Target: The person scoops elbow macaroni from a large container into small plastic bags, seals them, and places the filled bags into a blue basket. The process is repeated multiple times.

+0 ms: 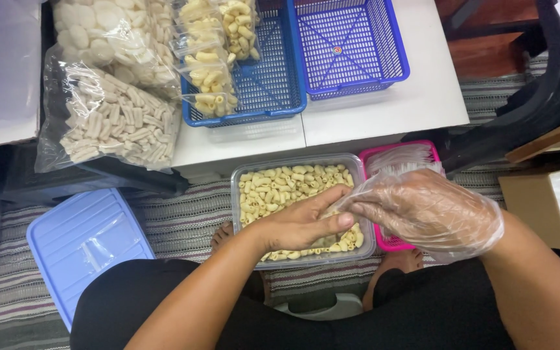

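My left hand (303,223) is bare and rests over a clear plastic tub (296,160) filled with small yellowish pasta pieces (280,185). Its fingers pinch the fingertip of the thin clear plastic glove on my right hand (426,210). My right hand hovers over the tub's right edge and a pink basket (402,152) holding clear plastic bags.
Two blue mesh baskets (351,45) sit on a white table (384,110); the left one holds small bags of pasta (210,78). Large bags of white crackers (115,126) lie at left. A light blue lid (82,243) is on the striped mat. A cardboard box (539,194) stands at right.
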